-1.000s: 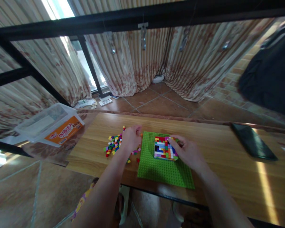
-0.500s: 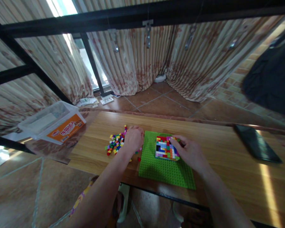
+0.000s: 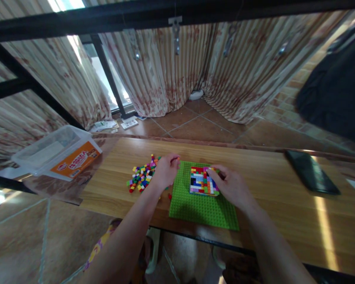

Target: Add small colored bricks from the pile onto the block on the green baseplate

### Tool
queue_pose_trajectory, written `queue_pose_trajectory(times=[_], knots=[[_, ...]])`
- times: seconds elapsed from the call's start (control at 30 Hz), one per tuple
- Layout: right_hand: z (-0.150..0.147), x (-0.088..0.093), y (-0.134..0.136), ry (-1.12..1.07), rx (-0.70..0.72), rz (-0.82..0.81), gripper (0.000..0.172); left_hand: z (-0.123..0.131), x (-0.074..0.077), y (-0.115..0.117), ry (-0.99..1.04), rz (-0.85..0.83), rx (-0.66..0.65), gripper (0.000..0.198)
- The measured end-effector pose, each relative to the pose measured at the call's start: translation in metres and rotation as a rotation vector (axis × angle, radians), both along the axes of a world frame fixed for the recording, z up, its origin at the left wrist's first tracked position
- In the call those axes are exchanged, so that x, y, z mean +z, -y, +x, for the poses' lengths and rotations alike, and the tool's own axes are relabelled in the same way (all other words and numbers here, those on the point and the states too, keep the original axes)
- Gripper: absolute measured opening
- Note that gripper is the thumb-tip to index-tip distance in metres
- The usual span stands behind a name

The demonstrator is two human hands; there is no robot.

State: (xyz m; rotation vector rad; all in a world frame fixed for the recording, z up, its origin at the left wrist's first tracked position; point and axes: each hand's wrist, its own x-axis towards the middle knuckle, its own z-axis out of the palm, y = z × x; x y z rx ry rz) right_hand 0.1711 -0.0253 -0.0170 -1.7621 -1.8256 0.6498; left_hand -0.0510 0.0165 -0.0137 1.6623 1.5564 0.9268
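On the wooden table lies a green baseplate [image 3: 204, 215] carrying a low block of multicoloured toy bricks [image 3: 199, 181]. My right hand [image 3: 232, 185] grips the block's right side, its thumb over the top and its other fingers around the far right corner, partly hidden. My left hand [image 3: 166, 170] is closed in a pinch above the baseplate's far left corner. A small orange brick [image 3: 178, 159] seems to show at its fingertips. Beside that hand spreads a pile of loose bricks [image 3: 142, 176], partly covered by it. A red brick [image 3: 169, 196] lies near the baseplate's left edge.
A clear plastic bin [image 3: 57, 148] with an orange label stands off the table's left end. A dark phone-like slab [image 3: 312, 171] lies on the right of the table [image 3: 269, 169]. Striped curtains [image 3: 165, 75] and a black metal bar [image 3: 106, 27] are beyond.
The view has shifted slightly. My left hand has turned and lifted a little, so its pinched fingertips now show with something orange. My right hand stays on the brick block.
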Motion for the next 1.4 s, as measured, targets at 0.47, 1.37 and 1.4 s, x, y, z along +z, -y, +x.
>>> queue_pose_trajectory(times=[0.47, 1.37, 1.4], knots=[[-0.001, 0.001, 0.001, 0.008, 0.002, 0.01, 0.052, -0.018, 0.016, 0.009, -0.526, 0.071, -0.005, 0.033], [-0.002, 0.001, 0.0, 0.014, 0.008, 0.005, 0.046, 0.019, 0.015, 0.019, -0.179, 0.26, -0.286, 0.018], [-0.002, 0.001, 0.0, 0.014, 0.011, 0.008, 0.046, 0.023, 0.014, 0.02, -0.196, 0.261, -0.296, 0.02]])
